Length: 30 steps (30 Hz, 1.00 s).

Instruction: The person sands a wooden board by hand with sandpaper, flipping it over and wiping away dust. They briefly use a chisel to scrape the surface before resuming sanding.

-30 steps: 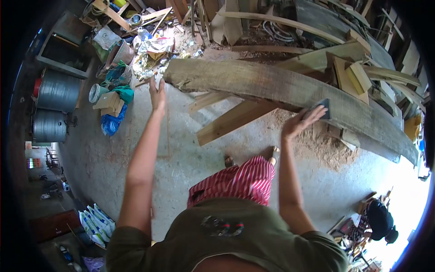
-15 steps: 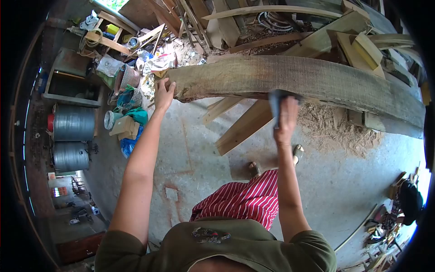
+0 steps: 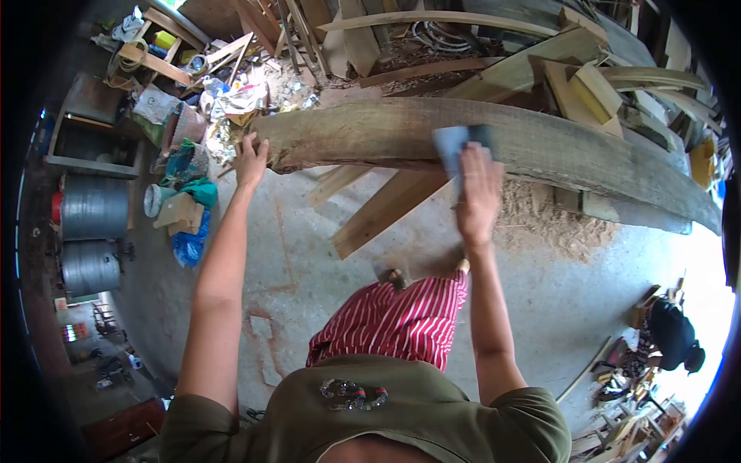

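While long, weathered brown-grey wooden plank [image 3: 347, 136] is being touched at left end by left hand [image 3: 251, 163], fingers bent (clamped or merely resting, cannot be told), thin blue-grey sheet [image 3: 449, 148], blurred, is being held against plank's face under extended fingers of right hand [image 3: 478, 187]. Plank is lying crosswise ahead, near pale-brown wood shavings [image 3: 554, 225]. Surface apparently being rubbed; next stroke seemingly calling for even pressure.
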Each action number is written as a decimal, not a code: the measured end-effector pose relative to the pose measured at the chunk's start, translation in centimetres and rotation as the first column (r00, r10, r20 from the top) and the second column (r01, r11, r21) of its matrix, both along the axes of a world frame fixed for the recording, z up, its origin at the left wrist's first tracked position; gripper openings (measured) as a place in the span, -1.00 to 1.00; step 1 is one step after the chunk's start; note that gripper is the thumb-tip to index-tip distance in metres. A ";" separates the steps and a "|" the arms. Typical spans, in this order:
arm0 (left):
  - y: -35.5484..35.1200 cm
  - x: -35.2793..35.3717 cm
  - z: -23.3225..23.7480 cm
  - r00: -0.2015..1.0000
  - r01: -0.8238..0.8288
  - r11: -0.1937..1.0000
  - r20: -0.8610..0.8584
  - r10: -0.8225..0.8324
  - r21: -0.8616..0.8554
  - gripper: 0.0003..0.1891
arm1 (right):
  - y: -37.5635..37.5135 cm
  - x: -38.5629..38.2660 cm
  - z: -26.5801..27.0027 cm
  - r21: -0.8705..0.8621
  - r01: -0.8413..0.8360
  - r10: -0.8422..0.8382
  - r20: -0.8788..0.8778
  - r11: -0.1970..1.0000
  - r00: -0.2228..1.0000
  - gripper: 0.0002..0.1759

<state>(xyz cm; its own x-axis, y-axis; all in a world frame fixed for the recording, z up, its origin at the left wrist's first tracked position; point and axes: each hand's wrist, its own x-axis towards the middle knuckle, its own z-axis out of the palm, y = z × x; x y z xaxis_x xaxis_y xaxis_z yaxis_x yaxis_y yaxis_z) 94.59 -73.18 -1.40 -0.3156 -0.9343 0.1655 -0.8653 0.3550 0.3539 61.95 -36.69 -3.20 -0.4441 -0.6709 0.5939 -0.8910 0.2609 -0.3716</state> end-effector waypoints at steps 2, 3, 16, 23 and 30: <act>0.1 0.1 -0.5 0.997 0.059 0.992 -0.037 -0.064 -0.110 -0.48 | 4.5 -6.6 -1.0 -0.083 0.153 -0.160 -0.083 0.985 0.984 -0.12; 0.1 -0.1 -0.9 0.994 0.074 0.995 -0.075 -0.079 -0.074 -0.49 | 7.4 -9.6 -0.7 -0.034 0.212 -0.215 -0.135 0.977 0.967 -0.21; 0.0 -0.7 0.8 0.968 -0.114 0.959 -0.189 0.166 0.259 -0.56 | -4.7 -2.8 6.3 0.323 -0.669 0.708 -0.006 0.670 0.706 -0.38; -1.3 -1.3 3.4 0.968 -0.230 0.899 -0.009 0.251 0.372 -0.42 | -11.0 -7.3 8.8 0.670 -0.714 0.974 -0.211 0.203 0.079 -0.42; -1.9 -2.7 4.2 0.943 -0.320 0.923 0.164 0.289 0.213 -0.37 | -18.1 6.3 6.8 0.577 -0.679 0.839 -0.534 0.454 0.108 -0.49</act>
<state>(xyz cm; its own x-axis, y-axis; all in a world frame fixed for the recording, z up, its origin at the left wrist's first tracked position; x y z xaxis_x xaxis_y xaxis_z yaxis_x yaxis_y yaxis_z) 91.86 -75.04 2.75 -0.0139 -0.9957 -0.0914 -0.9614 -0.0119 0.2750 68.27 -54.80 3.61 0.8388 -0.4993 0.2172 -0.5432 -0.7403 0.3961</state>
